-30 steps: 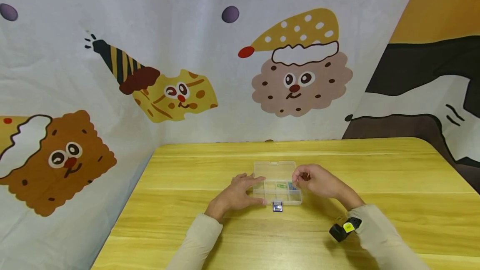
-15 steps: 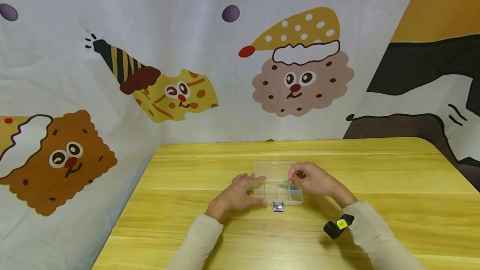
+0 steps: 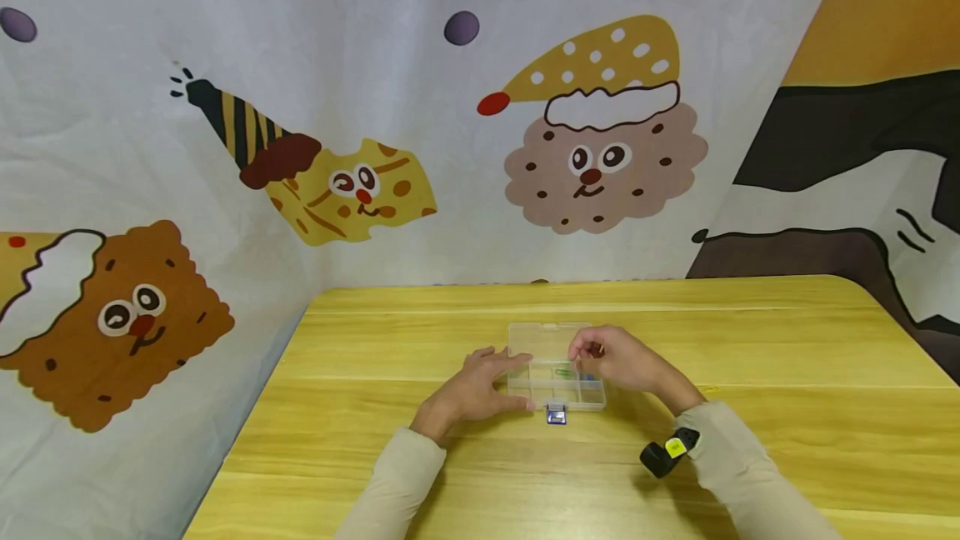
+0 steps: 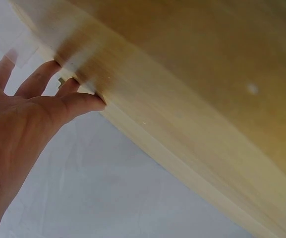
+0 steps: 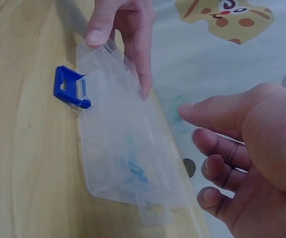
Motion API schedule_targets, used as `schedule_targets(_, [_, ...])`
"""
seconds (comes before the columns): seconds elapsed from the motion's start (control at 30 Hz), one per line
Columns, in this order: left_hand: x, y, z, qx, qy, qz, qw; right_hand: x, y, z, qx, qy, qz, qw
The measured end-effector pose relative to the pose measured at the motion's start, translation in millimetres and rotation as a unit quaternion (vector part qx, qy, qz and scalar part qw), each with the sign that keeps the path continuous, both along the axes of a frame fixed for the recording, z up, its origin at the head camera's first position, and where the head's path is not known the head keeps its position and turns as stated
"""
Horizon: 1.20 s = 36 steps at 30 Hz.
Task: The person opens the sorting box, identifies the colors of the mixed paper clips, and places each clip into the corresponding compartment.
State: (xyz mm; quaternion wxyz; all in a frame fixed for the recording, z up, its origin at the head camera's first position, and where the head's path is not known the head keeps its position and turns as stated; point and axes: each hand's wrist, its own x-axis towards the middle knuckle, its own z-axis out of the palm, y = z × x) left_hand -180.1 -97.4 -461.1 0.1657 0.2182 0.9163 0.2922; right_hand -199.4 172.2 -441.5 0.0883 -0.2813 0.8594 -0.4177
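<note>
The right hand (image 3: 613, 359) hangs over the right end of a clear divided box (image 3: 542, 397) on the counter (image 3: 465, 482), so I can't make out everything in the compartments there. A small green piece (image 5: 175, 117) shows at the right thumb's tip, pinched against the index finger as far as I can see; it's a blur, its outline won't come clear, and the head view loses it behind the curled fingers. The other fingers bend in toward the palm.

Beneath those fingertips, inside the box, a green clip (image 3: 563, 373) lies in the far row, third compartment from the left. A blue piece (image 3: 589, 377) lies in the next compartment to the right, partly covered by the hand; through the cloudy plastic I can't tell its shape.

The left hand (image 3: 472, 386) holds the box's left end between thumb and index finger, the rest spread loosely. Seen from the left wrist, the box is only a pale smear cut off at the upper left. The lid (image 3: 547, 340) is raised on the far side, and a blue latch (image 3: 556, 415) sticks out in front. Near the right wrist lies a thin yellow thing (image 3: 709, 390), too small to read properly.
</note>
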Motion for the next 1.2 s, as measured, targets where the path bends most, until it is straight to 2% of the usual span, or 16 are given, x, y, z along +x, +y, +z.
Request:
schedule_targets(0.33, [-0.4,-1,0.8,0.004,0.001,-0.002,1.0000,6.3,9,3.8,0.020,0.001,-0.013,1.000])
schedule_targets(0.7, [0.0,-1,-0.6,0.006,-0.001,-0.006,1.0000,19.9,38,12.2,0.032,0.014,-0.031,0.999])
schedule_targets(0.97, [-0.4,-1,-0.1,0.008,-0.001,-0.009,0.9999,30.7,67,8.7,0.029,0.023,-0.026,0.999])
schedule_targets(1.2, [-0.7,0,-0.5,0.008,-0.001,-0.008,0.9999,41.9,87,3.5,0.037,-0.004,-0.017,0.999])
